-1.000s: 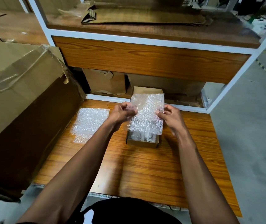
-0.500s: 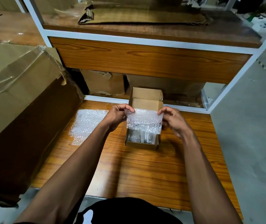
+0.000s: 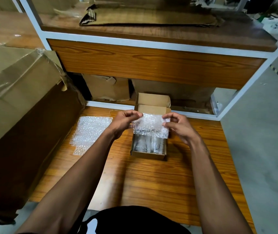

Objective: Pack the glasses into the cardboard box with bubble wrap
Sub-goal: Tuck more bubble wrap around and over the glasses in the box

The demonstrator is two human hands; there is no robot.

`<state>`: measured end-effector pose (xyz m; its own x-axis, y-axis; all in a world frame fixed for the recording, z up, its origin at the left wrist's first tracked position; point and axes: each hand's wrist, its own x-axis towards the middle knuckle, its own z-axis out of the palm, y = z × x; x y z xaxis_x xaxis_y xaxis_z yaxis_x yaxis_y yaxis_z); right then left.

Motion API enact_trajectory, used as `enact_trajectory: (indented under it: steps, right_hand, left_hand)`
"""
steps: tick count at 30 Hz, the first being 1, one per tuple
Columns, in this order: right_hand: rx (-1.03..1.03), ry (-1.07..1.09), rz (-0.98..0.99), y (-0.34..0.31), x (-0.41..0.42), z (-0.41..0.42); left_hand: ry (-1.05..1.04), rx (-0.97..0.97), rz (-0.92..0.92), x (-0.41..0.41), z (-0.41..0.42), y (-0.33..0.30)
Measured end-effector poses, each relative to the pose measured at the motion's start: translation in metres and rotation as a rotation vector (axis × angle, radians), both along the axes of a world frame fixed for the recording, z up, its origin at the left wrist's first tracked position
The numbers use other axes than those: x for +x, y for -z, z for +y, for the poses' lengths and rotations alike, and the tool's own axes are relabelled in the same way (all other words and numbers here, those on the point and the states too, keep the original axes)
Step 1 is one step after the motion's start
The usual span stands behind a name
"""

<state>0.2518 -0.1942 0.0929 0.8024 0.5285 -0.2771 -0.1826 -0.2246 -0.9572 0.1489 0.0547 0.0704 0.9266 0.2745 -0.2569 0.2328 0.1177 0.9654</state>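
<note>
Pinching a bubble wrap sheet point(image 3: 149, 126) by its edges with our left hand point(image 3: 124, 123) and right hand point(image 3: 179, 127), we held it over the cardboard box point(image 3: 148, 155) on the counter point(image 3: 151, 179), glasses point(image 3: 147, 144) already inside, and judged lowering it flat came next.

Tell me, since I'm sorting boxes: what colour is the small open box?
Plain brown cardboard box, clearest in the head view.

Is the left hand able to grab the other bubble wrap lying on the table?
Probably yes, once it lets go. The left hand now pinches the bubble wrap sheet over the box. The spare bubble wrap lies flat just beside it, with nothing between.
</note>
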Motion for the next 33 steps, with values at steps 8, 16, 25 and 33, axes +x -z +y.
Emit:
enact_trajectory:
  steps: [8, 16, 25, 33]
  right_hand:
    - [0.033, 0.09, -0.044, 0.001, 0.011, 0.006]
    - [-0.072, 0.084, -0.162, 0.004, 0.027, 0.009]
    - [0.006, 0.015, 0.01, 0.016, 0.044, 0.008]
    - [0.008, -0.009, -0.019, 0.024, 0.049, 0.007]
  left_hand:
    - [-0.046, -0.042, -0.092, 0.009, 0.001, -0.001]
    - [-0.025, 0.03, -0.088, 0.027, 0.006, 0.003]
    - [-0.039, -0.08, -0.065, 0.04, 0.01, 0.011]
    - [-0.041, 0.0, -0.063, 0.047, 0.017, 0.03]
